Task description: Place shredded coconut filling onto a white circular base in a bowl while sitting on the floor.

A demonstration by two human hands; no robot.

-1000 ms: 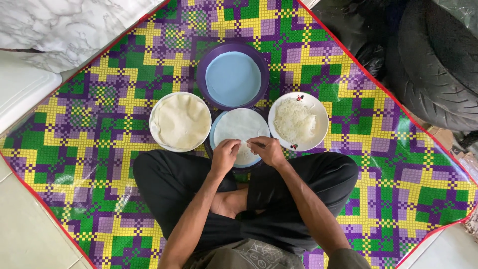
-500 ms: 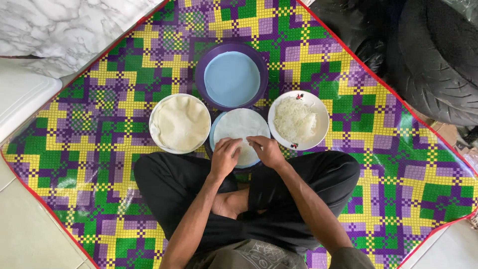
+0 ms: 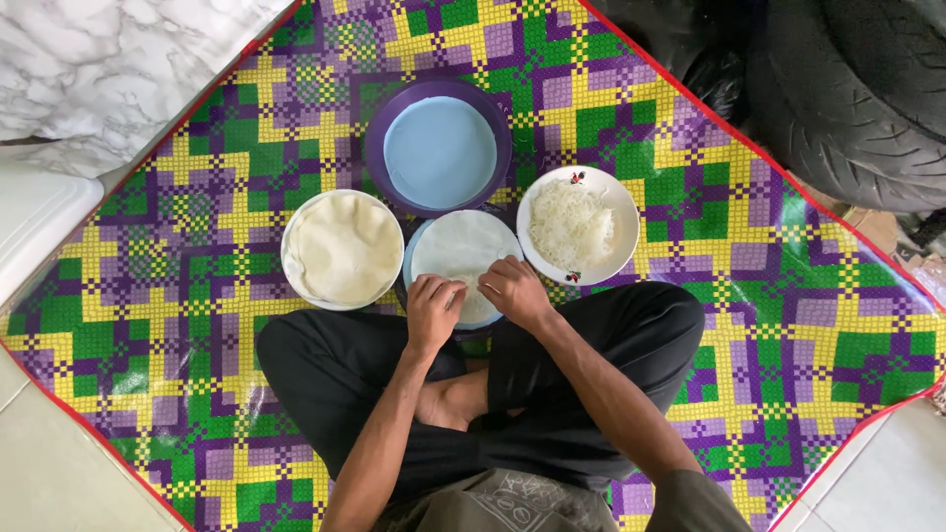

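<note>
1. This looks like a home, with food being prepared on the floor rather than at a kitchen counter.
2. A glossy plastic mat (image 3: 749, 246) in a purple, green and yellow check with a red border lies over a pale tiled floor (image 3: 59, 473), which shows past the mat's near corners.
3. The person sits cross-legged on the mat, with household dishes in front: a purple bowl (image 3: 439, 148), a white plate of thin round wrappers (image 3: 342, 248) and a white plate of rice noodles (image 3: 577, 225).
4. A white marbled surface (image 3: 108, 59) lies past the mat's far left edge.
5. Dark tyres (image 3: 847, 99) sit by the far right edge, which suggests a lived-in spot that doubles as storage.
</note>
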